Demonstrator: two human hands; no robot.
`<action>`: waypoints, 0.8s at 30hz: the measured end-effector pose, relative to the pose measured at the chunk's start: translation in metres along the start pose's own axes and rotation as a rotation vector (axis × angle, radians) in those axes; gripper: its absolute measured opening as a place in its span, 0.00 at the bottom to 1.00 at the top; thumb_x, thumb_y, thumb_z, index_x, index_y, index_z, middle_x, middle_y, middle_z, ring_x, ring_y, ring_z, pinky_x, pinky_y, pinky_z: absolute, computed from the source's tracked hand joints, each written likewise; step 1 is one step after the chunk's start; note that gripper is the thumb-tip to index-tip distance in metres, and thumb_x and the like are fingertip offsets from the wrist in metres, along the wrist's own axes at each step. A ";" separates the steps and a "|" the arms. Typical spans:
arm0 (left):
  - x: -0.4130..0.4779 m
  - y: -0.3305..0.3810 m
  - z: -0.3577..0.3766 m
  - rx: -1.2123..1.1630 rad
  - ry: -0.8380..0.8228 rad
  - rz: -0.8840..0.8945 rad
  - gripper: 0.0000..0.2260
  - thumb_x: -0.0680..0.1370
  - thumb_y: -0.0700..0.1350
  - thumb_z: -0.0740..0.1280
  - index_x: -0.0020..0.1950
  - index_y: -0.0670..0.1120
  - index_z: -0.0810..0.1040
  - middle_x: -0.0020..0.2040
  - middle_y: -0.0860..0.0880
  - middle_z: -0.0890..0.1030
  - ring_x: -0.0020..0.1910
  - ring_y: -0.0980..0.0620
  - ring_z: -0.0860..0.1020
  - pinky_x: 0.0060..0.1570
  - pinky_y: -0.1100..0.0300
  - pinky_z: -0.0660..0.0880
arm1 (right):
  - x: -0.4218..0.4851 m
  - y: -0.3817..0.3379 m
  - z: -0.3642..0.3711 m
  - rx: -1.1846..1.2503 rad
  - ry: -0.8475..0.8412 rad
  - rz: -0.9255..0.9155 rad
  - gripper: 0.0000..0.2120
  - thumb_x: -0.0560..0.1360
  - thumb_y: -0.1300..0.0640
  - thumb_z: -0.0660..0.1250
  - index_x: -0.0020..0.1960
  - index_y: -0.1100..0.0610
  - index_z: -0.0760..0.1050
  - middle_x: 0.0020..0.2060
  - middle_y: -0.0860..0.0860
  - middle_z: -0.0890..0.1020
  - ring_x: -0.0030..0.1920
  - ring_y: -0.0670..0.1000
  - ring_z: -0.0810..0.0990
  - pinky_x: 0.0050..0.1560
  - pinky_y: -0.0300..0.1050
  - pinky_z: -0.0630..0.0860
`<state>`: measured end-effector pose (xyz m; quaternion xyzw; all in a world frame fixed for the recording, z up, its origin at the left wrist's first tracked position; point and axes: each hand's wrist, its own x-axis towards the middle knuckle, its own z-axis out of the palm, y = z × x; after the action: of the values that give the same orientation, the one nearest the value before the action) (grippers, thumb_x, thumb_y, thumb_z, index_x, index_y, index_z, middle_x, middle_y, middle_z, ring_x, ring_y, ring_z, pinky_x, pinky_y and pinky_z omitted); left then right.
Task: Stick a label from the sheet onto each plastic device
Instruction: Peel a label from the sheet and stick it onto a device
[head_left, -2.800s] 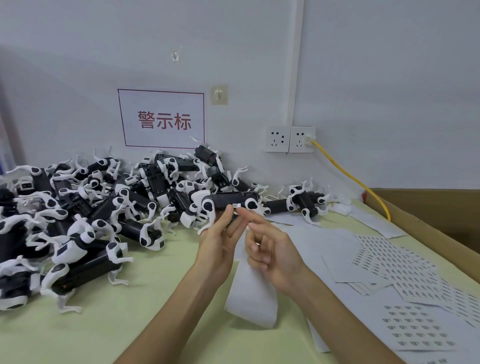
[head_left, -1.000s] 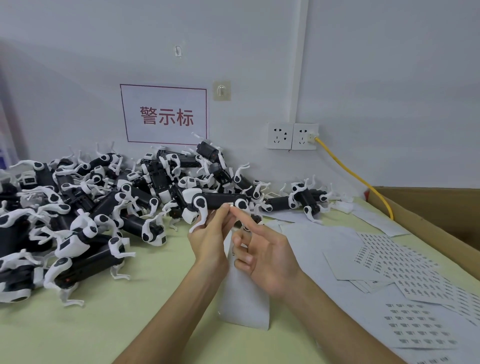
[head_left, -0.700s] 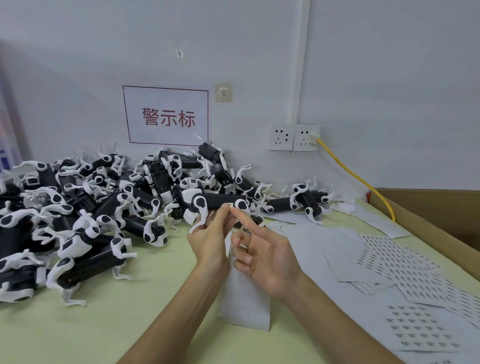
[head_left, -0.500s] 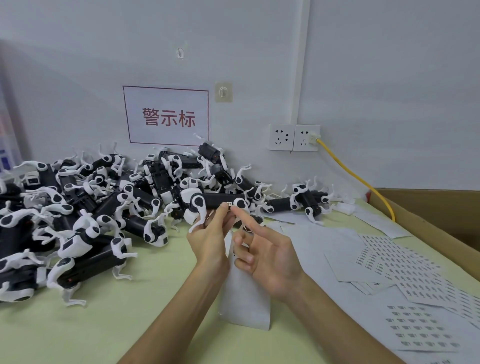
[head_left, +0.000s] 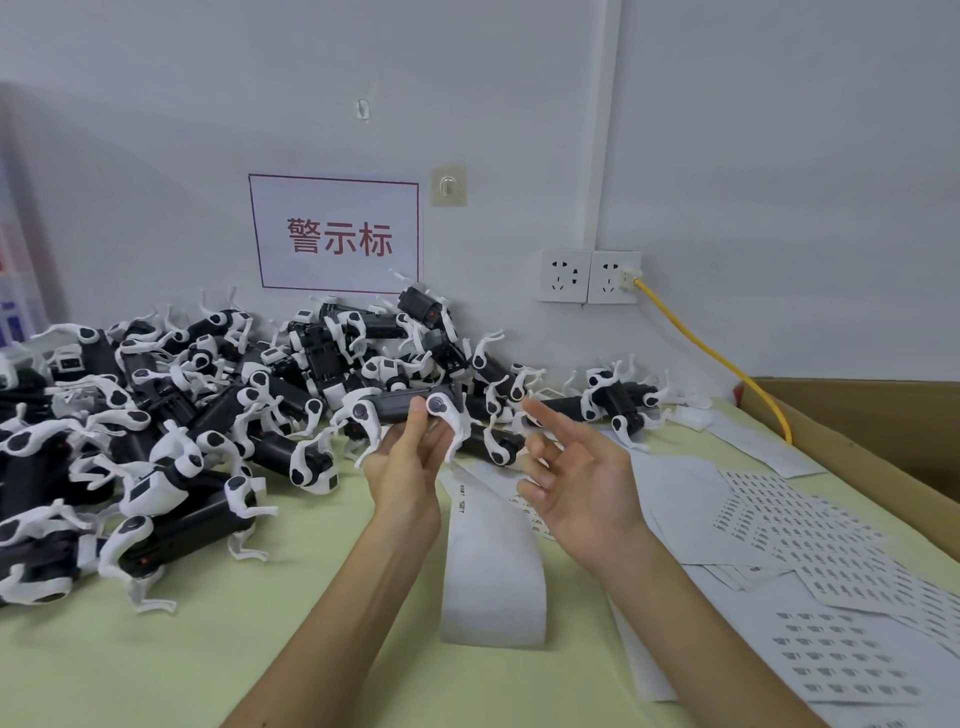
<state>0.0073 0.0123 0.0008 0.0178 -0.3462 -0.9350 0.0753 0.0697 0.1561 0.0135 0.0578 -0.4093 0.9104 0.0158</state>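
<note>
My left hand (head_left: 410, 462) grips a black plastic device with white legs (head_left: 400, 408), lifted above the green table, thumb over its top. My right hand (head_left: 576, 478) hovers just to the right of it, palm up, fingers spread and relaxed, holding nothing. A curled white backing strip (head_left: 491, 561) with a few small labels lies on the table between and below my hands. Label sheets (head_left: 810, 540) printed with several small black labels are spread to the right. A big heap of the same devices (head_left: 171, 415) fills the left and back of the table.
A brown cardboard box (head_left: 857, 441) borders the table at the right. A yellow cable (head_left: 711, 353) runs from the wall sockets (head_left: 589, 275) down behind the box. A red-framed sign (head_left: 337, 236) hangs on the wall. Bare green tabletop (head_left: 291, 571) lies in front of me.
My right hand has drawn away from the device to the right and opened its fingers. The left hand has turned the device, so its white leg joints now face me.
</note>
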 end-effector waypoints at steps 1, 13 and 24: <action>0.000 0.000 -0.001 0.001 0.020 0.000 0.12 0.80 0.43 0.71 0.58 0.36 0.80 0.53 0.42 0.83 0.41 0.55 0.86 0.40 0.66 0.80 | 0.002 0.000 -0.001 -0.077 0.047 -0.014 0.12 0.70 0.54 0.67 0.50 0.55 0.86 0.32 0.50 0.73 0.28 0.48 0.62 0.28 0.39 0.60; 0.005 0.004 -0.003 0.024 0.116 -0.010 0.10 0.80 0.46 0.71 0.54 0.39 0.80 0.47 0.47 0.84 0.35 0.58 0.85 0.40 0.66 0.82 | 0.005 0.019 -0.010 -1.078 0.168 0.201 0.16 0.75 0.40 0.69 0.60 0.45 0.75 0.54 0.46 0.80 0.48 0.47 0.82 0.43 0.41 0.74; 0.003 0.005 0.001 -0.005 -0.098 -0.082 0.18 0.85 0.53 0.61 0.41 0.43 0.73 0.36 0.48 0.83 0.40 0.54 0.86 0.41 0.63 0.82 | 0.013 0.008 -0.028 -1.370 0.277 -0.185 0.09 0.75 0.56 0.68 0.54 0.47 0.76 0.21 0.44 0.71 0.23 0.42 0.69 0.31 0.40 0.64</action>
<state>0.0049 0.0090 0.0052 -0.0142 -0.3462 -0.9378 0.0201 0.0534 0.1714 -0.0097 -0.0472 -0.8780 0.4418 0.1779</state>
